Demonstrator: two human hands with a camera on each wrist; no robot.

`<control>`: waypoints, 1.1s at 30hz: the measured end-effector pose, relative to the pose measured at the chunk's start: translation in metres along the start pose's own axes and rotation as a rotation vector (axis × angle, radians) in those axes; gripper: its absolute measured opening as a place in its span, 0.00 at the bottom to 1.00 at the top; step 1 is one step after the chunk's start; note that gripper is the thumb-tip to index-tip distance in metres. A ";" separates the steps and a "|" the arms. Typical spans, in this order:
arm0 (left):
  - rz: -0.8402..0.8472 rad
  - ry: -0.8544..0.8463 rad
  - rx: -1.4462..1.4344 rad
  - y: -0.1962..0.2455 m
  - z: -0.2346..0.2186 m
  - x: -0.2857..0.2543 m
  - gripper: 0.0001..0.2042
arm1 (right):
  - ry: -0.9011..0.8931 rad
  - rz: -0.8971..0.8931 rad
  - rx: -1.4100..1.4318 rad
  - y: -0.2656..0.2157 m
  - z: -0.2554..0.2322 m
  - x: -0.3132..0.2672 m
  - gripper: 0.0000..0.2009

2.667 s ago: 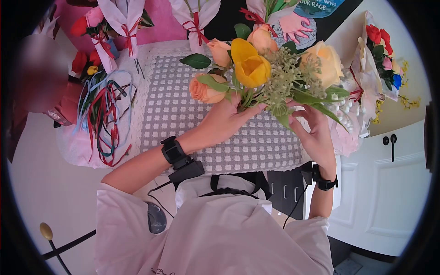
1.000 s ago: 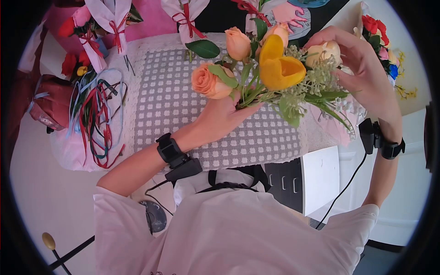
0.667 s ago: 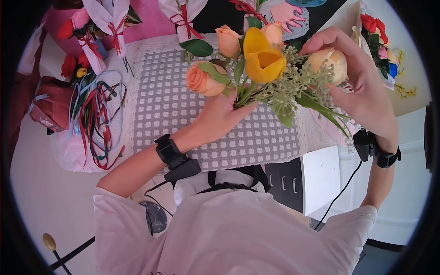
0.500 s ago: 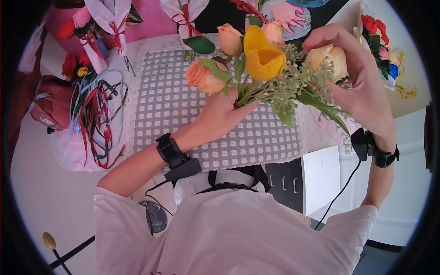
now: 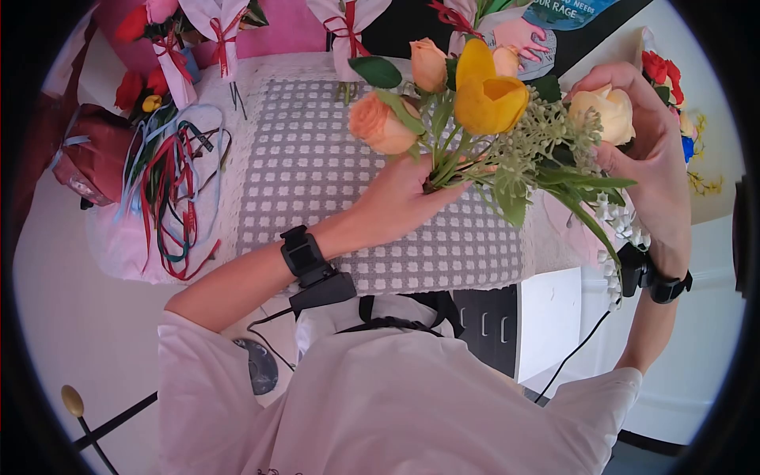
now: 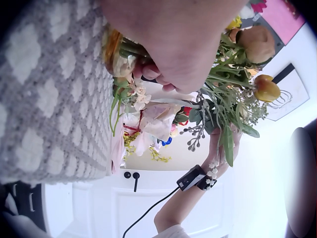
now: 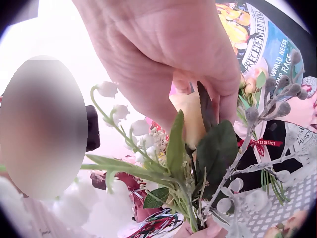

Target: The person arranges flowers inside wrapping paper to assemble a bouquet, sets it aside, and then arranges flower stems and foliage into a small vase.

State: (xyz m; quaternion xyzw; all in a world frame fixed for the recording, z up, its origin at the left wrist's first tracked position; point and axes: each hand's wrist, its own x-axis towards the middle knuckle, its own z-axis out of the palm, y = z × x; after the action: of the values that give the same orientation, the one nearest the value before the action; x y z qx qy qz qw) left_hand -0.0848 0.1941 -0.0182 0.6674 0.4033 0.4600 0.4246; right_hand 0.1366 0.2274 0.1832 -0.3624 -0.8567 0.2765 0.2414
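My left hand point(image 5: 397, 199) grips the gathered stems of a bouquet above the checked cloth. In the bouquet are a yellow tulip point(image 5: 489, 96), peach roses point(image 5: 383, 123), grey-green sprigs point(image 5: 546, 131) and a drooping white bell-flower sprig point(image 5: 624, 222). Around the cream rose point(image 5: 603, 113) at the bouquet's right side, my right hand point(image 5: 653, 158) curls its fingers and thumb. The right wrist view shows the cream rose point(image 7: 190, 116) between the fingers of my right hand point(image 7: 173, 49), with dark leaves point(image 7: 216, 151) below it.
Ribbons point(image 5: 178, 186) lie in a tangle on the left of the checked cloth point(image 5: 293, 174). Wrapped bouquets with red bows point(image 5: 347, 36) stand along the back. Another bouquet with red flowers point(image 5: 663, 75) is at the right, and a dark red wrapped bundle point(image 5: 95, 154) at the far left.
My right hand has moved from near the stems out to the cream rose and now holds it. Within the last half second, the bouquet and both hands have shifted slightly right in the head view.
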 end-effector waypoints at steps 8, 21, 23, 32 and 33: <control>-0.036 -0.050 -0.015 -0.005 0.000 0.001 0.13 | 0.068 -0.002 0.053 -0.005 0.004 -0.003 0.24; -0.066 -0.094 -0.213 -0.005 0.001 0.001 0.10 | 0.330 0.005 -0.166 -0.009 -0.030 -0.014 0.25; -0.053 -0.080 -0.162 -0.006 0.001 0.000 0.11 | 0.331 -0.014 -0.197 -0.005 -0.042 -0.017 0.25; 0.108 0.035 -0.093 -0.007 0.002 -0.005 0.15 | 0.587 0.154 0.084 0.044 -0.137 -0.046 0.22; 0.103 0.019 -0.103 -0.006 0.002 -0.005 0.15 | 0.585 0.153 0.083 0.055 -0.149 -0.050 0.22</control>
State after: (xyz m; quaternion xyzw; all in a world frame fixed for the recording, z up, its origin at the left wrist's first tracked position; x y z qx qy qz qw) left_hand -0.0854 0.1912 -0.0254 0.6601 0.3482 0.5079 0.4302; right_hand 0.2859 0.2666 0.2460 -0.4801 -0.7090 0.2122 0.4710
